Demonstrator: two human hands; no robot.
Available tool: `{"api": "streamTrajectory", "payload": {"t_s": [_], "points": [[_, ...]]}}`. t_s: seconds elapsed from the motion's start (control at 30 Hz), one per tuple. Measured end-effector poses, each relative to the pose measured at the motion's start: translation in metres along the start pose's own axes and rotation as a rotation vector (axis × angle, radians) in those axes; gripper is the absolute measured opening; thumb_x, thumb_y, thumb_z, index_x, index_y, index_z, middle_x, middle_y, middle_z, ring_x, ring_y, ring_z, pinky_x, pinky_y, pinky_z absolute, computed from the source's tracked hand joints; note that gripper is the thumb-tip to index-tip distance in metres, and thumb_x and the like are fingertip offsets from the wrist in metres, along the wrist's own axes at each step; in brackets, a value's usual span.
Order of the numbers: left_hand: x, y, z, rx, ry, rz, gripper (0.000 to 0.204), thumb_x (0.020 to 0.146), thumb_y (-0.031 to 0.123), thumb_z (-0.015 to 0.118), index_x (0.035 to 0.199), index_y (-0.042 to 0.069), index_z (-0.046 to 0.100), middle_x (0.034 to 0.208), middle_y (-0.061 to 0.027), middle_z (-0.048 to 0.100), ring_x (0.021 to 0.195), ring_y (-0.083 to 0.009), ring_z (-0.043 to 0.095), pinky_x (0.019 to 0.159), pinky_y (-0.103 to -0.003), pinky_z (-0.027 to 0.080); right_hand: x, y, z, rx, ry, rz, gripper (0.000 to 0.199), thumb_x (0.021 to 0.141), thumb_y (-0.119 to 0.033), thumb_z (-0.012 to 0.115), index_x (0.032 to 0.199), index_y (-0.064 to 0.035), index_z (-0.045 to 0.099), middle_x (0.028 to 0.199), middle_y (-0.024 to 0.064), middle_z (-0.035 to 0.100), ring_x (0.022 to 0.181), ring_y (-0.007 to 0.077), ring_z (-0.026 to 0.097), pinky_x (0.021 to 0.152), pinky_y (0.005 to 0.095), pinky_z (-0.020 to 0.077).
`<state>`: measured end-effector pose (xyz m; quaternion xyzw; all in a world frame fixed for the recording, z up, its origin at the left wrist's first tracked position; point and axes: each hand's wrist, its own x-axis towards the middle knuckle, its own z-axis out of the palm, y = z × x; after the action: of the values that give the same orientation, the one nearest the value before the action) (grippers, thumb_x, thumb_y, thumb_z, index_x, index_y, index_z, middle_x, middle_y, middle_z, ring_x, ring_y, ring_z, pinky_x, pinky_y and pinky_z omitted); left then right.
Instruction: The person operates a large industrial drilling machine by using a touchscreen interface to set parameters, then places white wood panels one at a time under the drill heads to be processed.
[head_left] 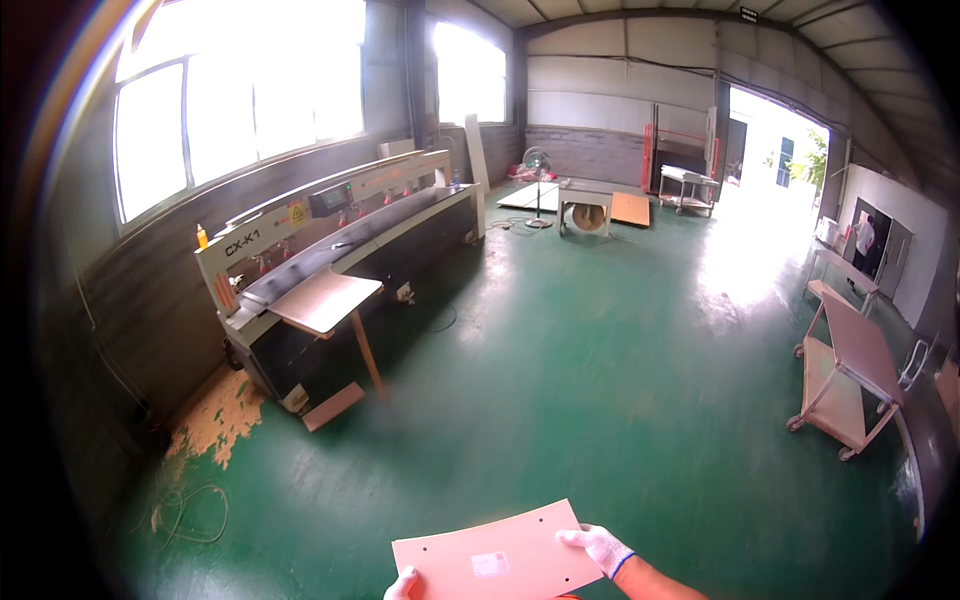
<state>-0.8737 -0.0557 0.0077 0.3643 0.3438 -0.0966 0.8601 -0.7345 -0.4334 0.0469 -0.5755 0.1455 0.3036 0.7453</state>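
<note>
Over the floor (560, 400), left hand (402, 584) and right hand (602, 549) grip one panel (490, 535) with one label (491, 564), three dots (541, 520).

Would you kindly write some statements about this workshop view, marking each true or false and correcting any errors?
1. The left hand and right hand hold the pale panel. True.
2. The right hand is bare. False: it wears a white glove.
3. A wheeled cart stands at the picture's right side. True.
4. The panel's upper face has no label. False: it bears a white label.
5. Tan debris lies beside the long machine. True.
</note>
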Motion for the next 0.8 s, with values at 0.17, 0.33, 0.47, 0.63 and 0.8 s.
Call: {"api": "streamTrajectory", "payload": {"t_s": [0.17,0.33,0.47,0.63,0.8], "points": [[0.151,0.145,0.115,0.039,-0.172,-0.109,0.064,0.107,0.049,0.061,0.148,0.0,0.056,0.146,-0.0108,0.061,0.132,-0.0256,0.058,0.113,-0.044,0.048,0.132,-0.12,0.003,0.082,0.124,-0.063,0.058,0.09,-0.027,0.082,0.135,0.0073,0.065,0.118,0.0161,0.073,0.103,0.0269,0.072,0.094,0.0396,0.0572],[0.337,0.231,0.174,0.356,-0.085,-0.013,0.056,0.105,0.041,0.061,0.143,0.0,0.057,0.14,-0.0156,0.065,0.125,-0.0325,0.064,0.108,-0.052,0.051,0.289,-0.18,-0.017,0.171,0.261,-0.034,0.052,0.09,-0.024,0.082,0.13,0.007,0.068,0.117,0.0168,0.074,0.1,0.0263,0.072,0.093,0.0392,0.0574],[0.447,0.314,0.259,0.299,-0.036,-0.071,0.058,0.102,0.04,0.068,0.142,-0.001,0.059,0.135,-0.0133,0.067,0.12,-0.0287,0.065,0.103,-0.046,0.053,0.439,-0.258,-0.037,0.153,0.222,-0.093,0.052,0.09,-0.024,0.08,0.13,0.0063,0.066,0.111,0.0163,0.075,0.096,0.0296,0.074,0.09,0.0436,0.0591],[0.551,0.415,0.331,0.191,0.116,0.105,0.052,0.099,0.037,0.073,0.131,-0.003,0.066,0.128,-0.0131,0.069,0.115,-0.0277,0.066,0.102,-0.043,0.052,0.603,-0.423,0.001,0.152,0.032,-0.109,0.053,0.089,-0.022,0.08,0.131,0.0061,0.064,0.117,0.017,0.072,0.103,0.0296,0.072,0.093,0.0432,0.0584],[0.635,0.48,0.358,-0.063,0.26,0.136,0.046,0.101,0.031,0.07,0.129,-0.005,0.065,0.124,-0.016,0.07,0.113,-0.0305,0.067,0.103,-0.046,0.053,0.768,-0.548,0.058,-0.083,-0.093,0.039,0.054,0.089,-0.017,0.077,0.135,0.0073,0.063,0.122,0.0164,0.071,0.109,0.0289,0.07,0.1,0.0415,0.0553]]}}
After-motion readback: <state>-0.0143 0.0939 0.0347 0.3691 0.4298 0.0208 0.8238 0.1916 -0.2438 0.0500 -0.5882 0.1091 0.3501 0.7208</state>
